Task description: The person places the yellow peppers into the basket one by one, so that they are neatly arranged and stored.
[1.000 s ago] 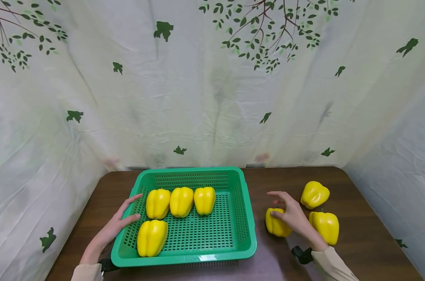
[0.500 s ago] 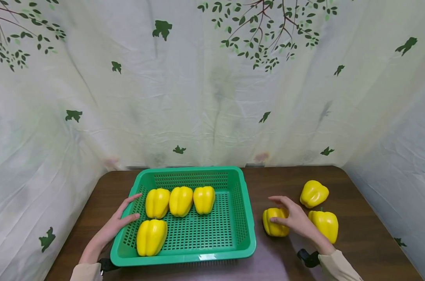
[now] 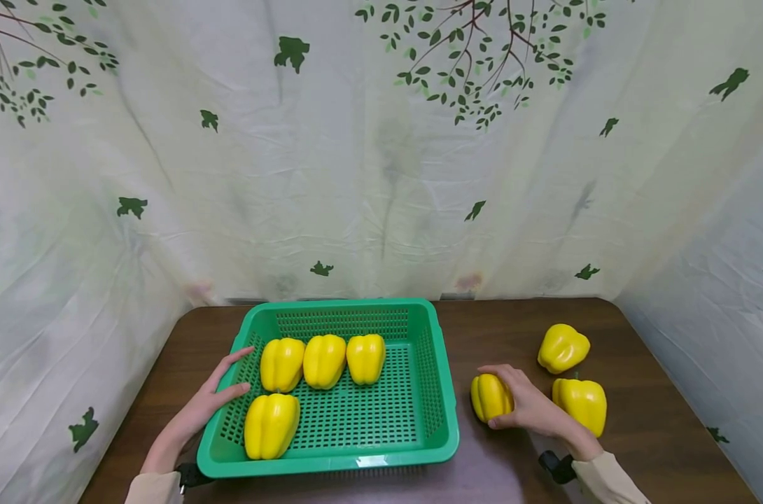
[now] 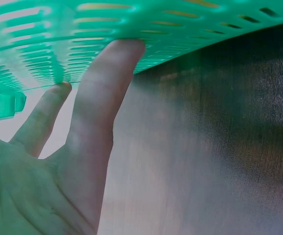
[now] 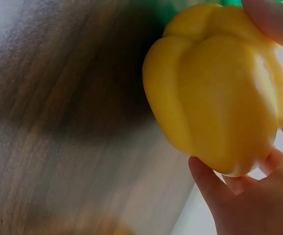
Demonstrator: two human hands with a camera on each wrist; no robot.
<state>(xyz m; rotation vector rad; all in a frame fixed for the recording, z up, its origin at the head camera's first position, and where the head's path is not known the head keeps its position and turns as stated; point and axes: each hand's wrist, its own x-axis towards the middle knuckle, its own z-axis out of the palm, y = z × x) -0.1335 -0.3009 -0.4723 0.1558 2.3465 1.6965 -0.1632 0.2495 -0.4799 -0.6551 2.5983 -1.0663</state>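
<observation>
A green basket with slotted walls stands on the left half of the table. My left hand holds its left side, thumb and a finger reaching over the rim in the head view. Below that side, in the left wrist view, fingers lie against the slotted wall. Right of the basket, my right hand grips a yellow bell pepper between thumb and fingers. The right wrist view has this pepper close up, fingers at both ends; whether it touches the table cannot be told.
Inside the basket, three yellow bell peppers form a row at the back left, with another pepper in front. Two more, a rear pepper and a nearer pepper, lie right of my right hand. A leaf-printed curtain hangs behind the table.
My right thumb and fingers have closed onto the pepper, which has shifted slightly left. The left hand and the basket hold their place.
</observation>
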